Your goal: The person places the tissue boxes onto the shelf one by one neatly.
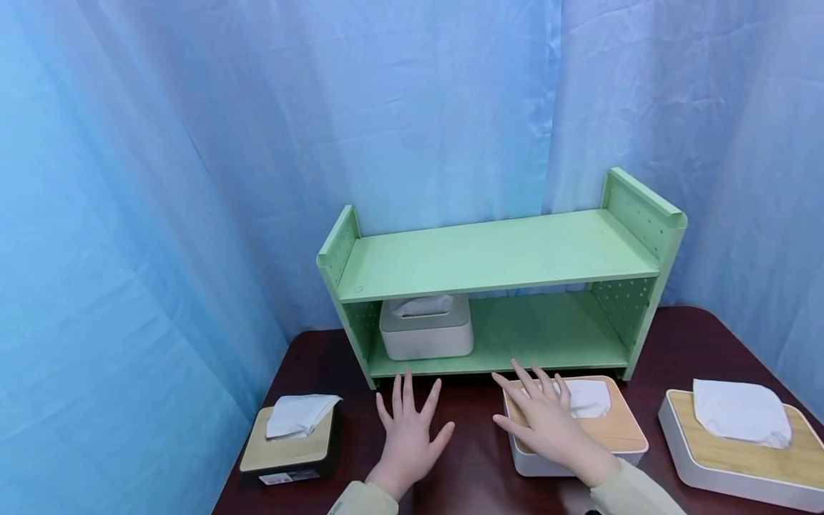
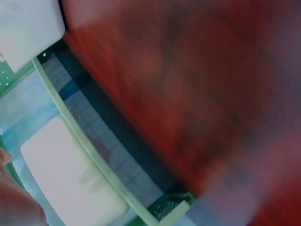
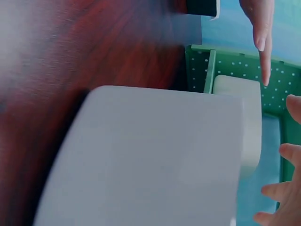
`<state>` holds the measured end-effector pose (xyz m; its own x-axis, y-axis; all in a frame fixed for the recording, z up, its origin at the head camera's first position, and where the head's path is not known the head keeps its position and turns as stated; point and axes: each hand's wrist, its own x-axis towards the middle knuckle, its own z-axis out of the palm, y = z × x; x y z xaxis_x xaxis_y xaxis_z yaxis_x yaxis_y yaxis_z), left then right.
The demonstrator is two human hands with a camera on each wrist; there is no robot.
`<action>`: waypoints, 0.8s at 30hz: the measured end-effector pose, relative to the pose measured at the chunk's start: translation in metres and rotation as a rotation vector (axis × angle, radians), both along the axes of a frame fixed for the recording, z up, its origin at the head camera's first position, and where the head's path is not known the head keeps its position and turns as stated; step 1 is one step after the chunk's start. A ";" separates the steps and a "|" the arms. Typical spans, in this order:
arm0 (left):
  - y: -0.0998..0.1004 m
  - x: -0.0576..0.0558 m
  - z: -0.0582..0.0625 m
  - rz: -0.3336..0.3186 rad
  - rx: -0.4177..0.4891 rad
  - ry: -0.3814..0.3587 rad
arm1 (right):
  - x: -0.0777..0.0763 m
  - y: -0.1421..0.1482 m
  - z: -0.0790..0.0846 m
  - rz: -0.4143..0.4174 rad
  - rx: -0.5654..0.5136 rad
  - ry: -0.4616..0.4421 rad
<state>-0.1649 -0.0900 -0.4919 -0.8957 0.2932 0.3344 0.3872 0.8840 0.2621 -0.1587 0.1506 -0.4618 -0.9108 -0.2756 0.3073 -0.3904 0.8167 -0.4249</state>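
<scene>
tissue box [image 1: 613, 428], nearest in my right wrist view, sits on the table [image 1: 473, 443] beneath my spread, empty right hand [image 1: 543, 425], my left hand [image 1: 408, 442] likewise before the green shelf [image 1: 502, 254]; i'd grip the box's sides evenly, clear of the tissue [image 1: 589, 398].

Through the right wrist feed, I saw a large white box [image 3: 146, 155] fill the foreground beside the dark red table [image 3: 51, 61]. Past it, a second white box [image 3: 251, 125] sat inside the green shelf [image 3: 235, 63]; the left hand [image 3: 260, 28] and right hand [image 3: 287, 193] had fingers extended.
</scene>
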 end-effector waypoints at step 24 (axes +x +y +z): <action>0.049 0.024 -0.016 -0.166 0.405 -0.242 | 0.025 0.076 -0.022 -0.060 -0.175 0.175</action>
<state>-0.1409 -0.0411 -0.5082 -0.9140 0.3274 0.2396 0.3996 0.6241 0.6714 -0.1332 0.2262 -0.4834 -0.8527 -0.1518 0.4999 -0.4238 0.7606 -0.4919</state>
